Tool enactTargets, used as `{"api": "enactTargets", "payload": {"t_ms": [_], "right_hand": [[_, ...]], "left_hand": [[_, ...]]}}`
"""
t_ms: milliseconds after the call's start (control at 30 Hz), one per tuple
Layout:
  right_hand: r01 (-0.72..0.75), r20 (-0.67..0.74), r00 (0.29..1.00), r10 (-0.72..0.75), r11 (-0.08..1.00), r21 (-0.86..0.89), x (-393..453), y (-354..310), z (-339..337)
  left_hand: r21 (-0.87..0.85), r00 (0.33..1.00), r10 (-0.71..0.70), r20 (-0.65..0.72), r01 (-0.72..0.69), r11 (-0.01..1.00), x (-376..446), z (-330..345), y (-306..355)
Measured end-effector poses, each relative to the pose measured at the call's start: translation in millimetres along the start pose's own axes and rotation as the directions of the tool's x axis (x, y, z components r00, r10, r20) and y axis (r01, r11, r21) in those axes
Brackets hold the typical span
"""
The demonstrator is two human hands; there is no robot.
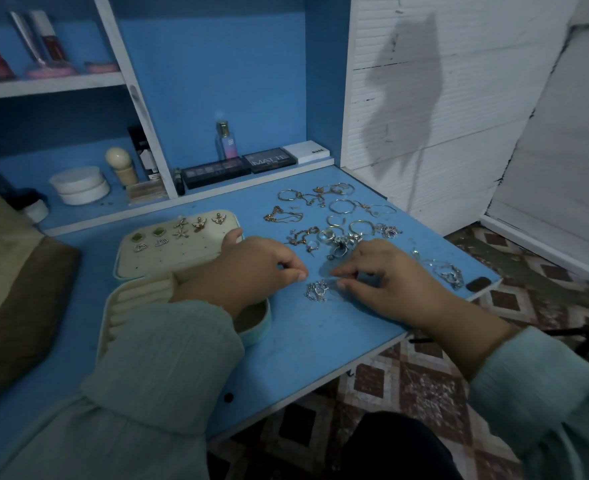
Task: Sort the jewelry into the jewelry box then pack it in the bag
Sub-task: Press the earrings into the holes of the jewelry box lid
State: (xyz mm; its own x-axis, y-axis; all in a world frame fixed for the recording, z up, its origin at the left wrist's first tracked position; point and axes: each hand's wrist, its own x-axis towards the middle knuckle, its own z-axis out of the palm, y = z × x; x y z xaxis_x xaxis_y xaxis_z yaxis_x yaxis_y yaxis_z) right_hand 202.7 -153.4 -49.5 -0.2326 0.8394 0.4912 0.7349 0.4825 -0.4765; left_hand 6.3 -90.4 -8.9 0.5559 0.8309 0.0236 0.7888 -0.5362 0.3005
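An open cream jewelry box (pixel 140 299) lies on the blue table, its lid (pixel 182 258) studded with several pairs of earrings. My left hand (pixel 251 268) hovers over the box's right side, fingertips pinched together near a thin chain. My right hand (pixel 383 275) pinches the other end of that silver chain (pixel 317 291), whose tangled part rests on the table between my hands. Loose rings (pixel 334 242), hoops (pixel 341 206) and gold chains (pixel 286 216) are spread beyond my hands. A brown bag (pixel 19 289) sits at the left.
Eyeshadow palettes (pixel 237 166), a perfume bottle (pixel 224 140), a white jar (pixel 80 185) and a brush stand on the shelf behind. More silver pieces (pixel 449 273) lie near the table's right edge (pixel 424 327), past which is tiled floor.
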Motion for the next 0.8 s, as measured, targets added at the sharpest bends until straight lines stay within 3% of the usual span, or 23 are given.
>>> {"api": "enactTargets", "payload": {"t_ms": [233, 600, 800], "right_hand": [[0.183, 0.193, 0.97, -0.146, 0.965, -0.189, 0, -2, 1], [0.218, 0.193, 0.964, -0.184, 0.96, -0.175, 3, 6, -7], [0.168, 0.109, 0.982, -0.152, 0.973, -0.159, 1, 11, -14]], "left_hand": [[-0.015, 1.0, -0.009, 0.026, 0.009, 1.0, 0, 2, -1], [-0.023, 0.998, -0.03, 0.056, 0.031, 0.999, 1, 1, -2], [-0.015, 0.997, -0.042, 0.069, 0.043, 0.999, 2, 1, -2]]}}
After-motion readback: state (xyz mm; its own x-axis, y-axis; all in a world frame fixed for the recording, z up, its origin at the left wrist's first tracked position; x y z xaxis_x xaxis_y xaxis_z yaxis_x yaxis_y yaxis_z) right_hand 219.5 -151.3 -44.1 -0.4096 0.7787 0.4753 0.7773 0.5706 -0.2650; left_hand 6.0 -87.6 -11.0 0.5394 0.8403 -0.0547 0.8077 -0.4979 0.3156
